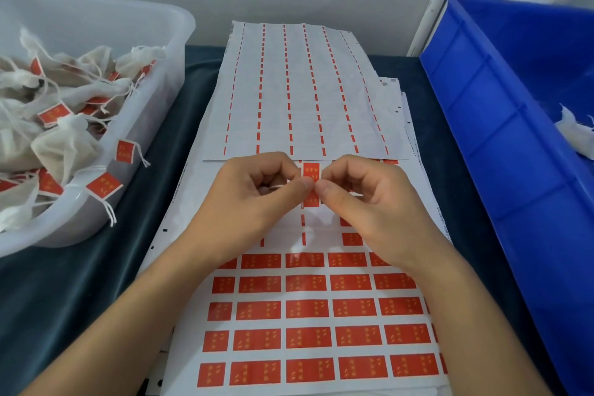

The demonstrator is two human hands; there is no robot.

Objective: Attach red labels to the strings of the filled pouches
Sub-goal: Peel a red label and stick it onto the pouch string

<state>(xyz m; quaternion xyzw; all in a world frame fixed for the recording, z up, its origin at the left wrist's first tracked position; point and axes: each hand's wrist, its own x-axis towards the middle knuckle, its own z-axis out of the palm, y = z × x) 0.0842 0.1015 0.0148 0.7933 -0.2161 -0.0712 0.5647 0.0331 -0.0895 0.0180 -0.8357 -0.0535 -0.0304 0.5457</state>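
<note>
I see my left hand (257, 185) and my right hand (363, 190) close together over the sticker sheet (308, 315). Both curl their fingers and pinch one red label (311, 170) between the fingertips. A thin white string (273, 186) peeks out in my left hand. The sheet lies on the dark table (80, 283). Filled pouches (61, 145) with labels sit in the clear tub (96, 202) on the left. A blue bin (501, 138) stands on the right.

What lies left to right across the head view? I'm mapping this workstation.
Clear tub of labelled pouches → left hand → red label pinched by both hands → right hand → blue bin.
</note>
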